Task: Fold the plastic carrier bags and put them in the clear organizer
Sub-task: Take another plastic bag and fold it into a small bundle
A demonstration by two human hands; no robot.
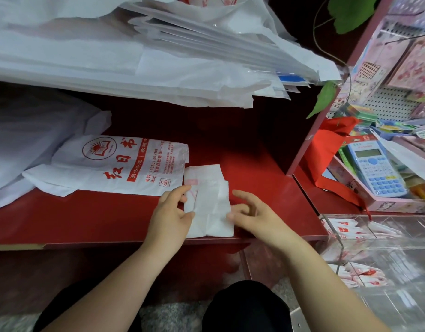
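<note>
Left hand point(169, 212) pinching folded bag point(210, 200), right hand point(254, 214) beside

A red shelf point(98, 219) fills the middle of the frame, its back in deep shadow. At the bottom edge lies a speckled grey floor point(173, 315). A red upright divider point(301, 154) slants up the right side. Beyond it, on the right, a white pegboard point(393, 104) stands above packed stationery, a blue calculator point(377, 168) and a pink box point(393, 204). Green leaves point(350, 13) hang at upper right. The light is soft and even.
</note>
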